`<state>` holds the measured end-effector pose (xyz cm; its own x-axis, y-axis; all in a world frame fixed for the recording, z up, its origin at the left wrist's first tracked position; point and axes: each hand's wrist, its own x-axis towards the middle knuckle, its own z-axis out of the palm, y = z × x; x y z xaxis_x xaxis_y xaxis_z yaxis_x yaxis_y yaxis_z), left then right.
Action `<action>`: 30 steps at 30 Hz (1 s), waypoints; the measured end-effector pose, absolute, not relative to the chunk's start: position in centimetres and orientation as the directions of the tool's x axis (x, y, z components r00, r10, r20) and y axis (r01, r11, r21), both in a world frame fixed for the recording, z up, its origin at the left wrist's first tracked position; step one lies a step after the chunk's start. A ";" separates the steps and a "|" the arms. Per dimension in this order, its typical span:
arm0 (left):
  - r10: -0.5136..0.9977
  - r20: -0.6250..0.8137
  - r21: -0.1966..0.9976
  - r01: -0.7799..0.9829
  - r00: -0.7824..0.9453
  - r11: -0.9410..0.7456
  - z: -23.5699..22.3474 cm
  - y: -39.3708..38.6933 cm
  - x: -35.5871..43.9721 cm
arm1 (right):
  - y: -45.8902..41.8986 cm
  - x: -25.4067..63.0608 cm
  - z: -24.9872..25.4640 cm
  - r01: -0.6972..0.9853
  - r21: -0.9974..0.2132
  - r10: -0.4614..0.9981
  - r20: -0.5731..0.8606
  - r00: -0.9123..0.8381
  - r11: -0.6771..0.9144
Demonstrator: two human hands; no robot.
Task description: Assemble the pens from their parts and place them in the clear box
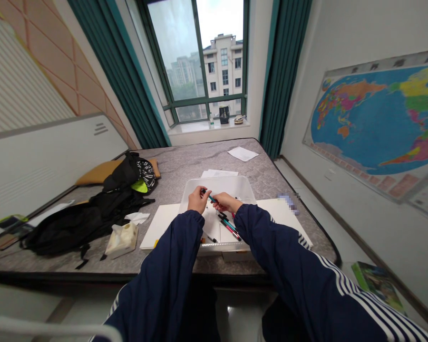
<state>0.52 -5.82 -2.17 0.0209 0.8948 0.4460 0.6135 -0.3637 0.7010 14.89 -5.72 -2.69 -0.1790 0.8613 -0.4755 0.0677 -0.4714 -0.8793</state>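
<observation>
Both hands meet over a clear plastic tray (190,186) on a grey mattress. My left hand (198,200) is closed round the dark end of a teal pen (211,198). My right hand (225,202) pinches the same pen at its other end. The pen is held roughly level just above the tray. Several more pens (229,226), red, teal and black, lie loose in the tray below my right wrist. A small black pen piece (211,238) lies near the tray's front edge. White boards (160,222) lie flat under and beside the tray.
A black backpack (74,223) and dark clothing lie on the left of the mattress, with a tissue pack (121,239) beside them. Loose paper sheets (242,153) lie further back. A window with teal curtains is ahead; a world map (378,118) hangs on the right wall.
</observation>
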 end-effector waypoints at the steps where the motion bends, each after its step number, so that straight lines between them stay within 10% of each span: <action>1: 0.897 0.443 0.706 0.611 0.016 -0.359 -2.2 -5.8 0.5 | -5.7 14.9 -2.7 0.070 -0.881 0.867 -0.472 -0.161 -0.467; 13: 0.890 0.455 0.699 0.620 -0.002 -0.356 -2.7 -5.4 0.3 | -4.6 15.1 -3.5 0.289 -0.917 0.961 -0.270 0.056 -0.275; 24: 0.908 0.419 0.695 0.643 0.001 -0.322 -2.6 -5.5 0.3 | -5.5 14.6 -2.7 0.317 -0.945 0.926 -0.190 -0.326 -0.082; 30: 0.934 0.357 0.701 0.662 -0.002 -0.267 -2.6 -5.5 0.2 | -5.1 15.3 -2.6 0.234 -0.972 0.995 0.009 -0.101 0.033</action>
<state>0.18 -5.55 -2.62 -0.0016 0.9341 0.3570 0.6615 -0.2667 0.7009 15.25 -5.07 -2.63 -0.1009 0.9949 0.0092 0.2341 0.0327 -0.9717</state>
